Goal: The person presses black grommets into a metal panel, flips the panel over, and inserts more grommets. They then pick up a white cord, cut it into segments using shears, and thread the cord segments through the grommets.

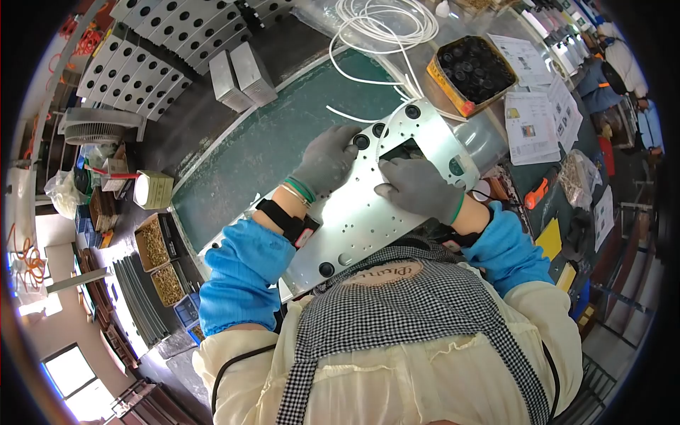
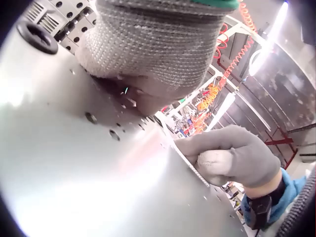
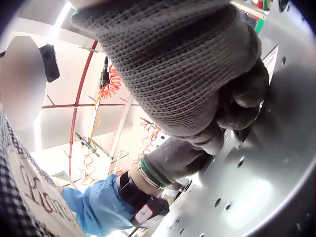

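Left hand (image 1: 326, 161) rests on the metal panel (image 1: 361, 205) beside a black grommet (image 1: 361, 142), its grip unclear; right hand (image 1: 421, 188), fingers curled closed, grips the panel's cutout (image 1: 405, 146) edge.

Grey gloves (image 1: 322, 164), blue oversleeves (image 1: 244, 273), checked apron (image 1: 397, 312), cream shirt (image 1: 404, 382).

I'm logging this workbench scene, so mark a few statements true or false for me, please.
1. The left hand wears a gray glove. True.
2. The coil of white cord lies on top of the metal plate. False: the coil lies beyond the plate.
3. An orange tool lies to the right of the plate. True.
4. The box of black round parts is blue. False: the box is yellow.
5. The right hand is bare. False: it's gloved.
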Motion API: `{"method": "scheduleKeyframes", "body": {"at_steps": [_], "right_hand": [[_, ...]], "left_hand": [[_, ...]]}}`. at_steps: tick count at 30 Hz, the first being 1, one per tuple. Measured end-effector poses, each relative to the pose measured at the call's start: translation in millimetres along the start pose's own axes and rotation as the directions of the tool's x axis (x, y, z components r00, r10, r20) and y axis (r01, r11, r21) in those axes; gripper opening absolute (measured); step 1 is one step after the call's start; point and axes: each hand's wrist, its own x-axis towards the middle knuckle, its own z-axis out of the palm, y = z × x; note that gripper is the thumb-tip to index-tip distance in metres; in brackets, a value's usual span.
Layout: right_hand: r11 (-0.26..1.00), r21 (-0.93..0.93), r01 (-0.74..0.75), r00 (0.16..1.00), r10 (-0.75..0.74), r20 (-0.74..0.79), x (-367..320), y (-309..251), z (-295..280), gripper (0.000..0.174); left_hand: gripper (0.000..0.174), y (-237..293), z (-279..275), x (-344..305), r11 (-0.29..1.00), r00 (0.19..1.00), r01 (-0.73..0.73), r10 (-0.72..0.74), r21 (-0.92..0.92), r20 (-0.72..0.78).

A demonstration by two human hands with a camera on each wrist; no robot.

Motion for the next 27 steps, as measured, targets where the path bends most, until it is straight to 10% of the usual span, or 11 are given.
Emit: {"method": "scheduleKeyframes", "body": {"at_steps": [7,10,27], "right_hand": [[0.942,0.335,0.020,0.999,-0.029,0.023,12,21,-6,0.028],[0.777,0.549,-0.309,0.951,0.232,0.206,12,8,-22,0.030],[0.880,0.401,-0.253,0.957,0.169,0.235,15,8,-12,0.030]], "left_hand": [[0.044,13,-15,-8,0.959,0.978,0.163,-0.126,-0.230,0.169],[0.045,7,-21,-4,0.986,0.980,0.071,-0.041,-0.154,0.192],[0.046,-8,-12,-2,0.967,0.989,0.061,-0.024,-0.247,0.148]]}}
